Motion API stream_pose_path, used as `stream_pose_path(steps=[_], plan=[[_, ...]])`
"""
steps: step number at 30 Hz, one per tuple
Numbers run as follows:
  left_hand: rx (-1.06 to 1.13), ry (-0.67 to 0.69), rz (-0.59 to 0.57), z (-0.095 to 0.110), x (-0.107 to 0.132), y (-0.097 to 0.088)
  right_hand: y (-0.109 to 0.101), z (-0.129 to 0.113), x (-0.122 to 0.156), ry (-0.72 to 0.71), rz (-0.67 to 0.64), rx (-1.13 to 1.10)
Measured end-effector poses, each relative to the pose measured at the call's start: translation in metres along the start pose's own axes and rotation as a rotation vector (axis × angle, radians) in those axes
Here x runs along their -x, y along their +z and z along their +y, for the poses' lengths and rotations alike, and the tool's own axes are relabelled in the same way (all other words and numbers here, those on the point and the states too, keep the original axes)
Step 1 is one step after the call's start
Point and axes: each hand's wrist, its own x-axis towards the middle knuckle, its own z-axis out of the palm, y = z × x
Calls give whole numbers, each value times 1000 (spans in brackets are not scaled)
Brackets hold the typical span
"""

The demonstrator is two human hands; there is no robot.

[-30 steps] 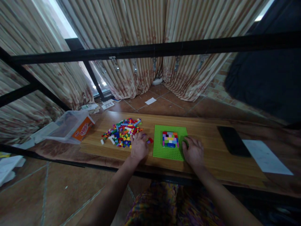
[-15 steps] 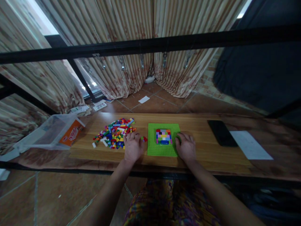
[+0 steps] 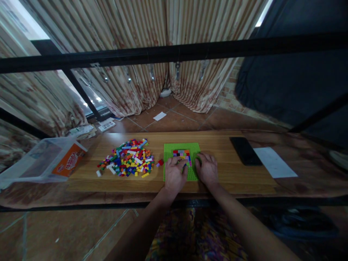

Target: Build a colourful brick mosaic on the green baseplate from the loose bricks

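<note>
A green studded baseplate (image 3: 181,145) lies on the wooden board, with a patch of small colored building bricks (image 3: 181,152) pressed onto its middle. Over the plate's lower left part is my left hand (image 3: 175,175), thumb and fingers pinched together at the lower bricks. Whatever sits between those fingertips is too small and covered to make out. My right hand (image 3: 208,170) grips the plate's right edge, thumb and curled fingers on the rim. Left of the plate, a few loose red and purple bricks (image 3: 160,162) lie close to its edge. My left hand hides part of the brick pattern.
A heap of mixed loose bricks (image 3: 127,159) spreads over the board's left part. Beyond it stands a clear plastic bin (image 3: 35,159) with an orange label. To the right lie a black phone (image 3: 245,150) and a white sheet (image 3: 276,162). A black rail (image 3: 152,52) crosses behind.
My left hand has moved right, from beside the brick heap onto the baseplate. My right hand stays at the plate's right edge. The whole view has shifted slightly.
</note>
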Motion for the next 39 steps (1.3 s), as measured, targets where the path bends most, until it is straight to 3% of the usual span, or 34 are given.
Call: stream_pose_path(steps=[17, 27, 39], plan=[[-110, -34, -43, 1, 1, 7, 2, 1, 0, 5, 36, -27], [-137, 60, -56, 2, -3, 5, 1, 1, -1, -13, 12, -9], [-32, -12, 8, 2, -5, 9, 0, -1, -1, -19, 28, -2]])
